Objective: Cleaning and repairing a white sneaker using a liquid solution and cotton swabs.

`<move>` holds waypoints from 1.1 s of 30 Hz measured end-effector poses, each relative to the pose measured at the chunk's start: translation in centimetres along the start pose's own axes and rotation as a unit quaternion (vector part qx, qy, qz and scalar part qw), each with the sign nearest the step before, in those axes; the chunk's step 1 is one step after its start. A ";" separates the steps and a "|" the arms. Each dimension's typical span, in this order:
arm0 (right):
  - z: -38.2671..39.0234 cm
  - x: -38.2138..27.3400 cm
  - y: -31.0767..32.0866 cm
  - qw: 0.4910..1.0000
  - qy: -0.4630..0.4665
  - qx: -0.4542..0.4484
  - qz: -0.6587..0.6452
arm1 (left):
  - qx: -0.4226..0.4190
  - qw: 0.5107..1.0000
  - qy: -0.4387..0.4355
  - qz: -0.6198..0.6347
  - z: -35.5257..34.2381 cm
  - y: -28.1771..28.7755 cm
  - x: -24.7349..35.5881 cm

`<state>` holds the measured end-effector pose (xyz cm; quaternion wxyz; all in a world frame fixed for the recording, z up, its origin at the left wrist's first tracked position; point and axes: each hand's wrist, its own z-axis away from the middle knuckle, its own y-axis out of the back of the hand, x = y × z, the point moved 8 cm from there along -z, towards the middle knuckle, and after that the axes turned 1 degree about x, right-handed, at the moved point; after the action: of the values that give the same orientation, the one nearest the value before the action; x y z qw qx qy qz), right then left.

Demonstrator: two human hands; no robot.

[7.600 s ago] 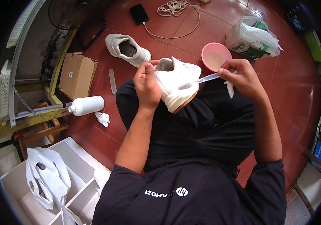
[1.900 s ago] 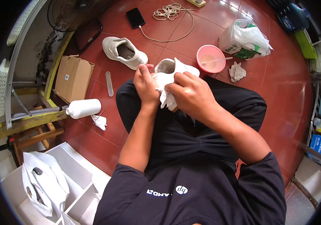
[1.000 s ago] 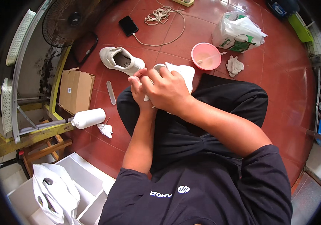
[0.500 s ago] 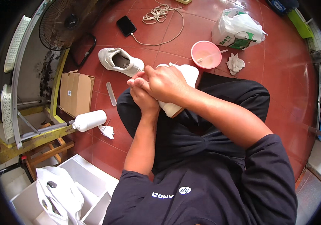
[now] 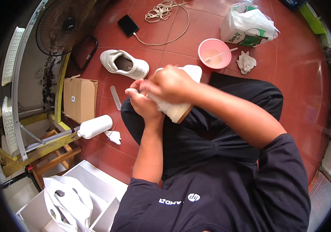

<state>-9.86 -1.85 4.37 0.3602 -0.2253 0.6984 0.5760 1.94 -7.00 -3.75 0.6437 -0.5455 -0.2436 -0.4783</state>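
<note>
A white sneaker with a tan sole edge rests on my lap, partly hidden under my hands. My left hand is closed beside it, fingers bent and thumb raised; a small whitish bit shows at its fingertips, too small to name. Over the shoe curls my right hand, its fingertips blurred by motion close to the left fingers. Whatever the right fingers hold is hidden. The matching white sneaker stands on the floor just beyond my left hand.
Ahead lie a pink bowl with a white-handled brush, crumpled tissue, a plastic-wrapped pack and a phone on a cable. To the left are a white bottle, a clear strip, a cardboard box and a fan.
My right hand has shifted slightly right and lower, its fingers drawing apart from the left ones in a blur. More of the sneaker's heel side shows. The whole view has tilted a little.
</note>
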 end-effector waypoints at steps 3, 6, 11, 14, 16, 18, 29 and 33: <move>0.1 0.1 1.1 0.999 -0.023 0.027 -0.005 | 0.003 1.000 0.020 -0.003 2.7 -3.2 1.0; -1.2 3.5 0.8 0.990 -0.126 0.061 -0.005 | -0.053 0.987 -0.061 -0.139 1.5 -1.5 1.9; -2.6 6.1 3.4 0.932 -0.174 0.118 -0.296 | -0.054 0.986 -0.104 -0.115 1.4 -1.3 2.0; -0.9 1.1 0.3 0.997 -0.006 0.034 -0.068 | -0.030 0.999 -0.032 -0.015 2.0 -2.2 1.0; -1.2 1.5 -0.7 0.996 -0.007 0.024 -0.086 | -0.030 0.998 -0.032 -0.039 1.8 -1.5 1.0; -1.5 0.6 0.0 0.987 0.075 0.077 -0.119 | -0.042 0.998 -0.035 -0.038 1.2 -1.7 0.9; -1.6 2.5 -0.6 0.993 -0.043 0.021 -0.108 | -0.054 0.994 -0.041 -0.080 1.8 -2.7 1.4; -1.0 7.0 3.4 0.924 -0.137 0.204 -0.293 | -0.107 0.982 -0.086 -0.127 0.7 -1.6 1.1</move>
<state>-17.06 -1.29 1.34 0.6433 -0.2608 0.6473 0.3149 1.18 -6.65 -1.89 0.4921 -0.6148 -0.3132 -0.5308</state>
